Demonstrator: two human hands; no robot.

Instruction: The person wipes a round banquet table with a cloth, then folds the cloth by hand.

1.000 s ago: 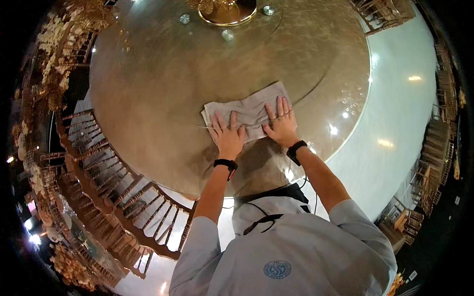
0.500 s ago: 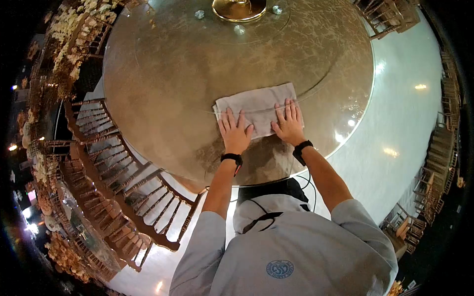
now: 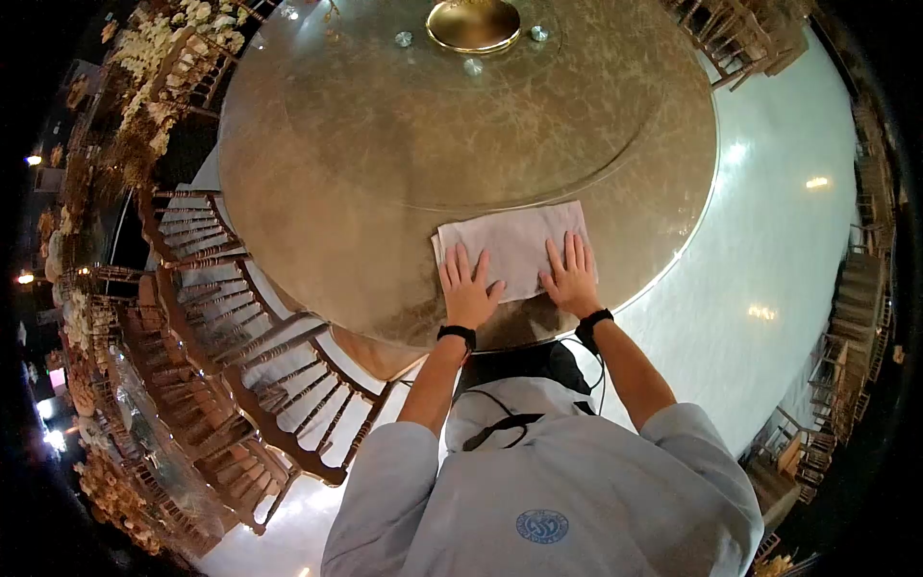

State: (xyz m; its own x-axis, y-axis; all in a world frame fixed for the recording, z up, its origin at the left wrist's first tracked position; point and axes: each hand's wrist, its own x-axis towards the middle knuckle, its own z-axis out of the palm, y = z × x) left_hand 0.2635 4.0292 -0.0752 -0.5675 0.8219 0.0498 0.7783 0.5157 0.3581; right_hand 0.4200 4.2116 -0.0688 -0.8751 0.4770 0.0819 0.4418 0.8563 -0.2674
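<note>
A folded pale cloth (image 3: 514,236) lies flat on the round, brown marbled table (image 3: 346,144), close to the edge in front of me. My left hand (image 3: 467,287) rests on the cloth's lower left part, fingers spread. On its lower right side lies my right hand (image 3: 571,276), palm down with the fingers stretched forward. Neither hand grips the cloth; both press on it from above. A dark band is on each wrist.
A gold round base (image 3: 473,24) stands at the table's far side, with several small glass pieces (image 3: 473,66) around it. Wooden spindle-back chairs (image 3: 279,385) stand close on the left. Another chair (image 3: 735,38) is at the far right, and flowers (image 3: 173,48) rise at the upper left.
Both hands and the cloth have come back toward me, nearer the table's edge. The cloth now lies on my side of the curved line on the tabletop. The view has shifted slightly.
</note>
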